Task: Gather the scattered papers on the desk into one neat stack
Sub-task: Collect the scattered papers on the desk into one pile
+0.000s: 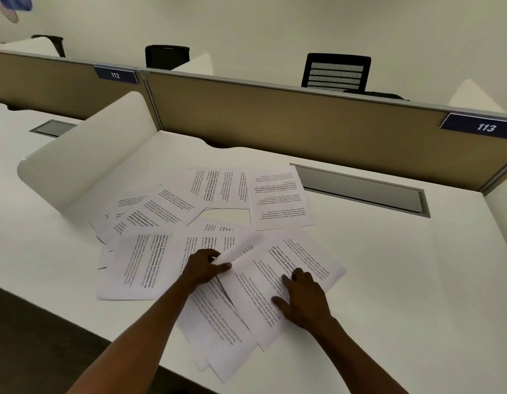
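Observation:
Several printed white sheets lie fanned and overlapping across the white desk point(417, 280). My left hand point(205, 265) pinches the curled-up corner of one sheet point(241, 250) near the middle of the spread. My right hand point(305, 301) rests flat, fingers apart, on a slanted sheet point(300, 260) at the front right of the spread. A small pile of skewed sheets point(218, 336) lies under both forearms and juts over the desk's front edge. More sheets lie apart at the back point(278, 197) and at the left point(130, 265).
A curved white side divider point(84, 163) stands left of the papers. A tan partition point(303, 120) with labels 112 and 113 closes the back. A grey cable flap point(360, 189) is set in the desk behind the papers. Black chairs point(336, 72) stand beyond.

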